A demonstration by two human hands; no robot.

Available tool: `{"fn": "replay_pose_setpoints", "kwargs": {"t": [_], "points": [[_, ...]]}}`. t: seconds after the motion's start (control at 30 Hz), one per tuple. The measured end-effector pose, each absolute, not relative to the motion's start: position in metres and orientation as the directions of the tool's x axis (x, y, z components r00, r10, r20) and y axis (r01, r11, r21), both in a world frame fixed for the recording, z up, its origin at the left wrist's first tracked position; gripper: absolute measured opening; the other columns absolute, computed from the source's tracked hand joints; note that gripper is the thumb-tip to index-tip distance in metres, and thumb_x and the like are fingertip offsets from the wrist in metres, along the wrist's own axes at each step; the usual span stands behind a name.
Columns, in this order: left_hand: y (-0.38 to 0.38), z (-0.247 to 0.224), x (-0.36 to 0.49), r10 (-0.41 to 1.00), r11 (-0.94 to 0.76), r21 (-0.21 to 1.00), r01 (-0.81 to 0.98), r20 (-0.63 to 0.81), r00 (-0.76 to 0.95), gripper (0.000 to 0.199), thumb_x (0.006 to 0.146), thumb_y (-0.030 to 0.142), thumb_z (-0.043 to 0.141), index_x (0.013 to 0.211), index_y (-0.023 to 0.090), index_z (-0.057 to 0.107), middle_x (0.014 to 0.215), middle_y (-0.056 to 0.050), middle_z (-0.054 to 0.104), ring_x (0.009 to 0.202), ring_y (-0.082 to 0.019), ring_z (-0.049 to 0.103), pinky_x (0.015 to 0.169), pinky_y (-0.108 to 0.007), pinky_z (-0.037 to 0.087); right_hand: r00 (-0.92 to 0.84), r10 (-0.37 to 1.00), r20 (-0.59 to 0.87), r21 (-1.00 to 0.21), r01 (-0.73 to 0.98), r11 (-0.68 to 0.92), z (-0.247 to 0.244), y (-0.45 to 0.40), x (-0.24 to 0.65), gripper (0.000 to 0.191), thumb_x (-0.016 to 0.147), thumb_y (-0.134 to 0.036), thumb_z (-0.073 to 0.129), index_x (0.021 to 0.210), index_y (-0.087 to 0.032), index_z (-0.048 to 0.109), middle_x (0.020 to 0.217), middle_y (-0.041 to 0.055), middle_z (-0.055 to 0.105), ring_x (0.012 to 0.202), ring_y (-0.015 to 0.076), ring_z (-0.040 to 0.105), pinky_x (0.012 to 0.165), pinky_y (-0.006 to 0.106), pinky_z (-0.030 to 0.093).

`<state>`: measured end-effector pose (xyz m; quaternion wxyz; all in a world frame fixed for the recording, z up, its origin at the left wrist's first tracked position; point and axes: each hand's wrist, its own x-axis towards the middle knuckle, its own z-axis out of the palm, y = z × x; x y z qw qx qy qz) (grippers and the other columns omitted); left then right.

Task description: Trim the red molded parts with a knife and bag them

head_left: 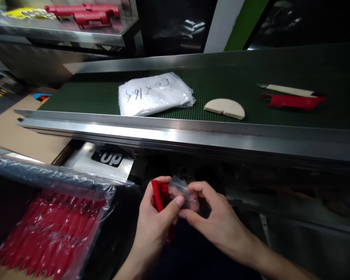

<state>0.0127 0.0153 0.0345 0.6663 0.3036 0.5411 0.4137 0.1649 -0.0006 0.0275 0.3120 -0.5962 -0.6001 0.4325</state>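
My left hand [156, 217] is closed around a red plastic part [157, 194], held upright in front of my body below the conveyor's edge. Between my two hands is a small clear plastic bag [179, 188], its film lying against the left thumb and beside the red part. My right hand [210, 214] pinches the bag's right side between thumb and fingers. Whether the red part is inside the bag or only next to it, I cannot tell. Palms and fingers hide the lower end of the part.
The green conveyor belt [99, 89] carries a white pack of plastic bags [154, 95], a cream half-disc [224, 108], a knife [291, 90] and another red part [294, 102]. A lined box [111, 194] of bagged red parts [52, 233] stands lower left. More red parts [93, 17] lie on a metal shelf.
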Motion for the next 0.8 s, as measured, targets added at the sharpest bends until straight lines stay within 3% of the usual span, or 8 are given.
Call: {"fn": "replay_pose_setpoints", "kwargs": {"t": [0.07, 0.17, 0.33, 0.4, 0.53, 0.63, 0.8], "points": [[0.017, 0.034, 0.012, 0.883, 0.467, 0.863, -0.192, -0.467, 0.051, 0.045, 0.078, 0.031, 0.078, 0.115, 0.024, 0.052, 0.076, 0.005, 0.059, 0.050, -0.006, 0.046, 0.046, -0.016, 0.038, -0.128, 0.977, -0.171, -0.890, 0.445, -0.097, 0.030, 0.001, 0.169, 0.023, 0.083, -0.024, 0.068, 0.101, -0.026, 0.055, 0.080, -0.0061, 0.058, 0.072, 0.0099, 0.056, 0.066, 0.021, 0.047], [0.018, 0.031, 0.008, 0.939, 0.343, 0.937, -0.071, -0.340, 0.047, 0.041, 0.078, 0.026, 0.078, 0.111, 0.024, 0.054, 0.077, 0.005, 0.060, 0.059, -0.008, 0.053, 0.056, -0.016, 0.045, -0.176, 0.970, -0.170, -0.877, 0.476, -0.068, 0.035, 0.008, 0.179, 0.031, 0.082, -0.026, 0.070, 0.109, -0.029, 0.055, 0.095, -0.0052, 0.059, 0.087, 0.0107, 0.057, 0.080, 0.024, 0.047], [0.016, 0.021, 0.003, 0.979, 0.092, 0.984, 0.153, -0.117, 0.169, 0.040, 0.085, 0.019, 0.066, 0.120, 0.033, 0.050, 0.085, 0.007, 0.060, 0.073, -0.008, 0.058, 0.073, -0.016, 0.049, -0.311, 0.950, 0.028, -0.831, 0.521, 0.195, 0.049, 0.023, 0.192, 0.056, 0.084, -0.021, 0.068, 0.133, -0.030, 0.044, 0.129, -0.0014, 0.051, 0.115, 0.0133, 0.049, 0.101, 0.029, 0.041], [0.015, 0.019, 0.001, 0.979, 0.024, 0.972, 0.233, -0.070, 0.190, 0.043, 0.086, 0.018, 0.065, 0.122, 0.036, 0.048, 0.087, 0.007, 0.060, 0.071, -0.008, 0.058, 0.070, -0.016, 0.048, -0.426, 0.901, 0.086, -0.790, 0.522, 0.322, 0.055, 0.028, 0.195, 0.048, 0.086, -0.016, 0.065, 0.130, -0.026, 0.049, 0.124, -0.0001, 0.056, 0.112, 0.0146, 0.051, 0.100, 0.031, 0.040], [0.014, 0.016, 0.000, 0.982, -0.053, 0.936, 0.349, -0.015, 0.189, 0.043, 0.086, 0.021, 0.066, 0.122, 0.036, 0.048, 0.084, 0.008, 0.059, 0.066, -0.007, 0.057, 0.065, -0.016, 0.047, -0.546, 0.826, 0.139, -0.736, 0.501, 0.455, 0.056, 0.030, 0.196, 0.012, 0.096, -0.017, 0.052, 0.105, -0.017, 0.060, 0.094, 0.0015, 0.063, 0.086, 0.0145, 0.055, 0.079, 0.031, 0.043], [0.014, 0.013, 0.001, 0.985, -0.043, 0.928, 0.370, -0.023, 0.172, 0.041, 0.086, 0.024, 0.067, 0.121, 0.034, 0.049, 0.081, 0.007, 0.058, 0.066, -0.009, 0.057, 0.066, -0.018, 0.047, -0.498, 0.864, 0.073, -0.773, 0.519, 0.365, 0.053, 0.026, 0.197, 0.012, 0.098, -0.019, 0.051, 0.095, -0.017, 0.062, 0.090, 0.0011, 0.062, 0.083, 0.0133, 0.054, 0.076, 0.028, 0.043], [0.013, 0.008, 0.005, 0.991, -0.056, 0.930, 0.362, 0.006, 0.136, 0.039, 0.086, 0.024, 0.068, 0.120, 0.033, 0.051, 0.088, 0.005, 0.061, 0.071, -0.011, 0.059, 0.070, -0.022, 0.049, -0.369, 0.926, -0.075, -0.823, 0.547, 0.152, 0.048, 0.023, 0.197, 0.013, 0.095, -0.019, 0.056, 0.103, -0.024, 0.063, 0.095, -0.0047, 0.066, 0.086, 0.0092, 0.060, 0.078, 0.022, 0.044]]}}
